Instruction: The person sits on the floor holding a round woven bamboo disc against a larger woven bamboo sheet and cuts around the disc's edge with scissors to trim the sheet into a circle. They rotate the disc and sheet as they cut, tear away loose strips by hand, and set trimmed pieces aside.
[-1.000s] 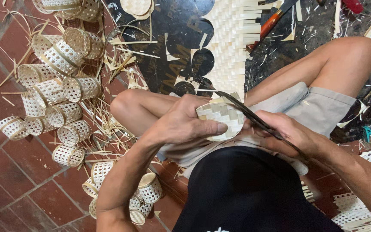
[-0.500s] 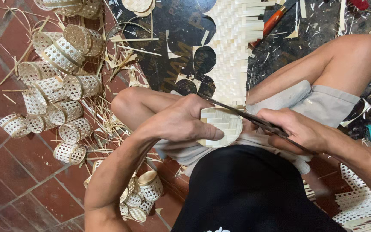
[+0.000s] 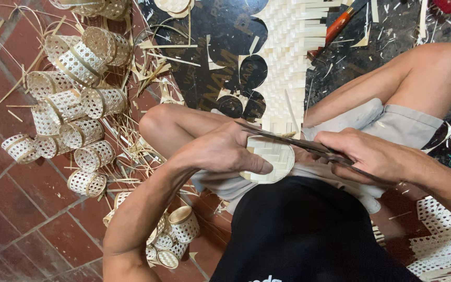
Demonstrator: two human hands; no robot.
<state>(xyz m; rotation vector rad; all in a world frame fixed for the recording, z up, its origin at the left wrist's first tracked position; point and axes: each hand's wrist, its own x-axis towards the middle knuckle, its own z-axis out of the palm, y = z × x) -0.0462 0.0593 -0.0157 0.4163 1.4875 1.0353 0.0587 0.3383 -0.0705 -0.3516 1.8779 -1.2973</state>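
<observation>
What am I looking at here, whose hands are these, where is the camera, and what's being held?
There is no machine: the one view comes from a camera on a seated person's head, looking down at their lap. The left hand holds a round woven disc. The right hand holds long dark scissors, blades at the disc's top edge. On the brick floor lie small woven baskets. Ahead, a woven mat lies on a dark sheet.

Pale cream woven disc [image 3: 272,159] with herringbone pattern in the left grip; dark scissors [image 3: 309,147] in the right. Left of the grips, cream lattice baskets [image 3: 74,109] on red-brown brick floor [image 3: 22,230].
</observation>
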